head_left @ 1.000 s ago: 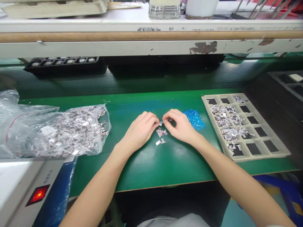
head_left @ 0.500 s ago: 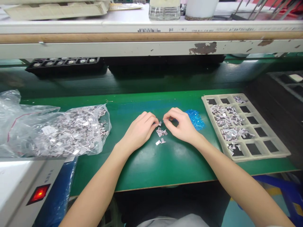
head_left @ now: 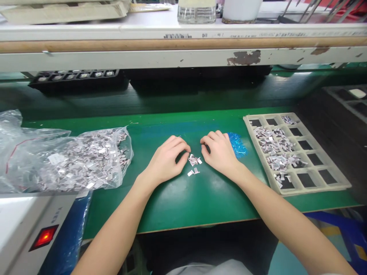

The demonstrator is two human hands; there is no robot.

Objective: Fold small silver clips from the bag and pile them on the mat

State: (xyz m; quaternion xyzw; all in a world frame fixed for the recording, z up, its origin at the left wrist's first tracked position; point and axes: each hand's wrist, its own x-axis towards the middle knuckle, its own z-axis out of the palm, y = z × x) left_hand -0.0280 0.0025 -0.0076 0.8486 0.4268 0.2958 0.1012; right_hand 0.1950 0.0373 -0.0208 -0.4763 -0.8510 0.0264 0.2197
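My left hand rests over the green table with thumb and forefinger tips brought together, just left of a small pile of silvery metal pieces. Whether a piece sits between those fingertips is too small to tell. Across the pile, my right hand has its fingers curled and its thumb close to the forefinger; anything in them is hidden. Beside its knuckles lies a heap of small blue parts. A few loose metal pieces lie slightly nearer to me than the pile.
On the left, a clear plastic bag bulges with similar metal pieces. A beige compartment tray stands at right, several cells holding pieces. A white device with a lit red switch occupies the near left corner. A shelf edge crosses the back.
My hands have moved slightly apart. The metal piece that was between my fingertips above the pile no longer shows there, and a bright piece shows at the pile's right side.
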